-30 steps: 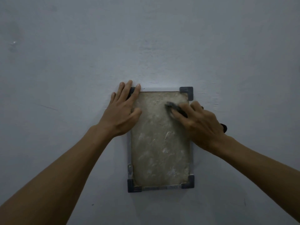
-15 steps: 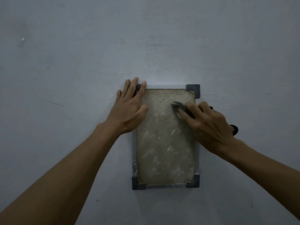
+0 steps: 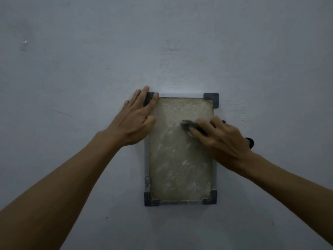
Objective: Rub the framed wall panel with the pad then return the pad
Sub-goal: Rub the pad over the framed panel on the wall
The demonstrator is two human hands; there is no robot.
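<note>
Left hand (image 3: pixel 134 121) lies flat and empty, fingers spread over the top-left corner of the framed wall panel (image 3: pixel 180 159), while the right hand (image 3: pixel 221 139) clutches the dark pad (image 3: pixel 189 124), pressing it against the panel's upper right area.

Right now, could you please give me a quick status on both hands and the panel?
Left hand flat on the frame's top-left corner. Right hand presses pad against upper panel. Nothing in the way.
</note>
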